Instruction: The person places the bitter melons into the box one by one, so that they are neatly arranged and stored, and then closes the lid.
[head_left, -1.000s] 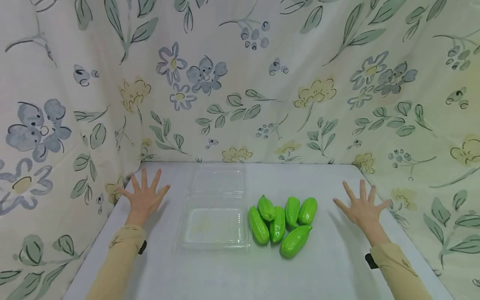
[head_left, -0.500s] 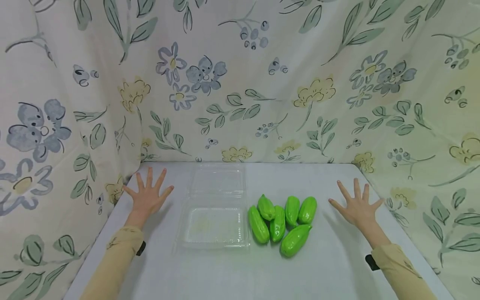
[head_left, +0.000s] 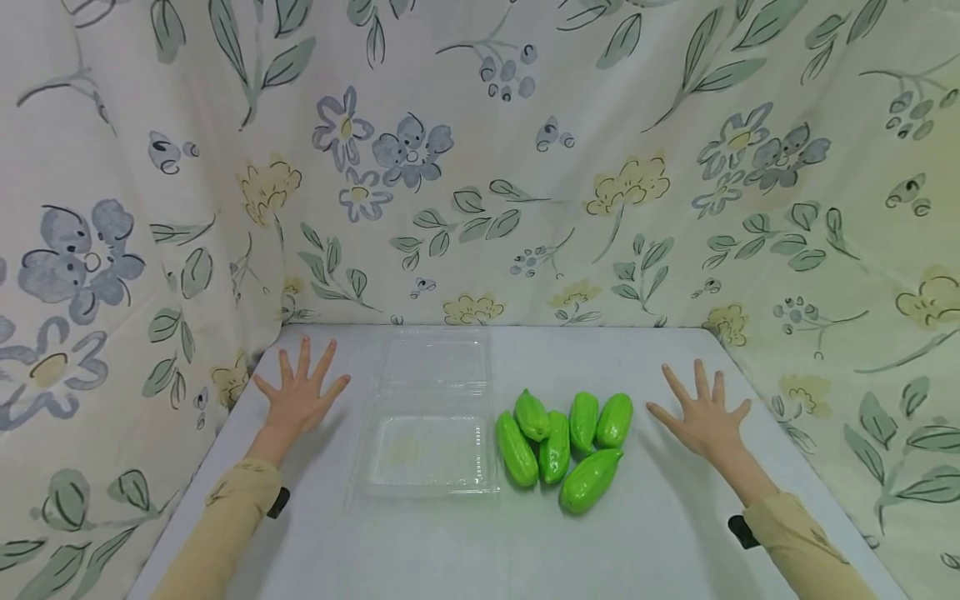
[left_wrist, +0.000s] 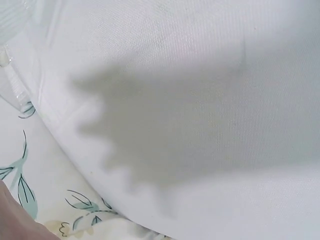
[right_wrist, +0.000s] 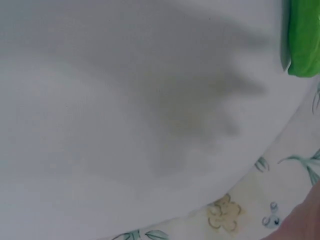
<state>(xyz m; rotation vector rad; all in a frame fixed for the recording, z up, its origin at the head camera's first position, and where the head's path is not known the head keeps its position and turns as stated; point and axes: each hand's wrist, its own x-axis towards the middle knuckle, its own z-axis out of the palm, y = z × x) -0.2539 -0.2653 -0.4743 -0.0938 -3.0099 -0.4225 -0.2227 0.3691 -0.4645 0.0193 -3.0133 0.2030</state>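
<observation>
My left hand [head_left: 297,402] is spread wide above the left side of the white table, holding nothing. To its right lies a clear plastic clamshell box [head_left: 429,450] with its lid [head_left: 435,360] folded back toward the far edge. Several glossy green vegetables, plump with pointed tips, lie in a cluster right of the box; the nearest one [head_left: 590,482] lies slanted. Over the table's right side hovers my right hand [head_left: 705,423], fingers spread and holding nothing. The right wrist view catches part of one green vegetable [right_wrist: 304,37] and a hand's shadow.
A flower-patterned curtain [head_left: 480,167] hangs behind the white table [head_left: 450,550] and along both its sides. Each wrist wears a small black device, seen at the left cuff [head_left: 278,502] and the right cuff [head_left: 742,532].
Both hands have drifted inward: the left hand a little to the right, the right hand to the left, nearer the green vegetables. The box and vegetables have stayed put.
</observation>
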